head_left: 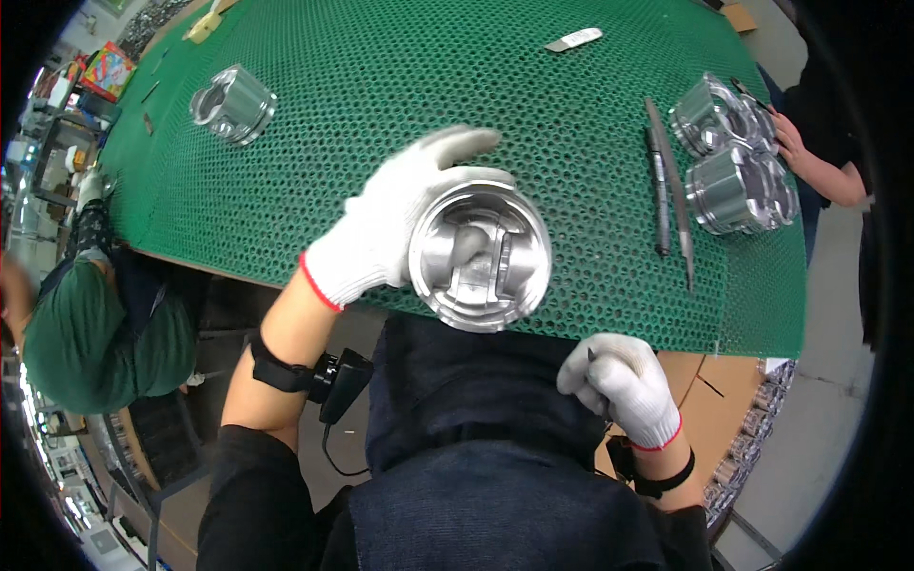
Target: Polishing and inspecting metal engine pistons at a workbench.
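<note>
My left hand (381, 214), in a white knitted glove with a red cuff, grips a shiny metal piston (519, 295) at the near edge of the green table mat. The piston's hollow underside faces up, and a gloved fingertip shows inside it. Two fingers stretch past its far rim. Lower down to the right, my right hand (624, 381), gloved the same way, is closed just off the table edge. A small dark tip sticks out between its fingers; the rest of that thing is hidden.
Right of centre lie a metal file (674, 181) and a dark pen (659, 190). Several pistons (733, 195) stand beyond them, near a co-worker's hand (788, 138). Another piston (236, 105) is at far left, a white-handled knife (576, 40) at the back. A person in green (105, 324) sits left.
</note>
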A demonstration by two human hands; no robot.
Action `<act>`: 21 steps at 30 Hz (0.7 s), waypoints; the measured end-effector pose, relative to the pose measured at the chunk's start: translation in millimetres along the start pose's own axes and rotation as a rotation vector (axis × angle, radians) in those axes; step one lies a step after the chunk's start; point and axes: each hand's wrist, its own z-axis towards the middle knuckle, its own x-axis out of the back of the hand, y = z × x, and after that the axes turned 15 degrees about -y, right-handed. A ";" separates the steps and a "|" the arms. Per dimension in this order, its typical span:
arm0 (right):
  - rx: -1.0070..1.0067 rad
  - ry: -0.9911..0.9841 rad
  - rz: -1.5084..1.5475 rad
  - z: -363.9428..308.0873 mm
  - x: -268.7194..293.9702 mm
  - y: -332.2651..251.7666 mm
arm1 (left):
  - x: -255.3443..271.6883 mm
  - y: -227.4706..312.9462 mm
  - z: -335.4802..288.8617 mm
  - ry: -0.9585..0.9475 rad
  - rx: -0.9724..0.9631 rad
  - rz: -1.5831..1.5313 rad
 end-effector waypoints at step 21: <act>0.367 0.389 -0.978 23.0 20.8 -7.3 | -8.4 85.7 63.8 -0.244 0.255 0.306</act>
